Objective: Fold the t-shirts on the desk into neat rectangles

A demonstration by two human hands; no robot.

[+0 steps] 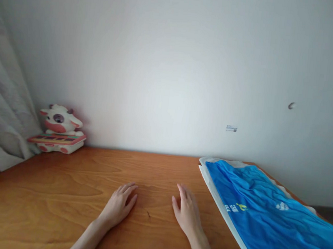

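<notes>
My left hand (119, 204) rests on the wooden table (145, 239), its thumb held apart from the slightly curved fingers and nothing in its grasp. Opposite it, my right hand (186, 211) lies on the same surface, also holding nothing, thumb spread from the fingers. A stretch of bare wood separates the two hands. To the right of my right hand is a blue garment (263, 218) with white and yellow prints, spread out over a white sheet-like layer (217, 193).
A toy cow with a small keyboard (60, 131) stands at the table's back left corner. Beside it hangs a pale curtain (1, 95). Along the back edge rises a white wall (160, 68), bearing a small label (231, 128) and a small round fitting or hole (291, 106).
</notes>
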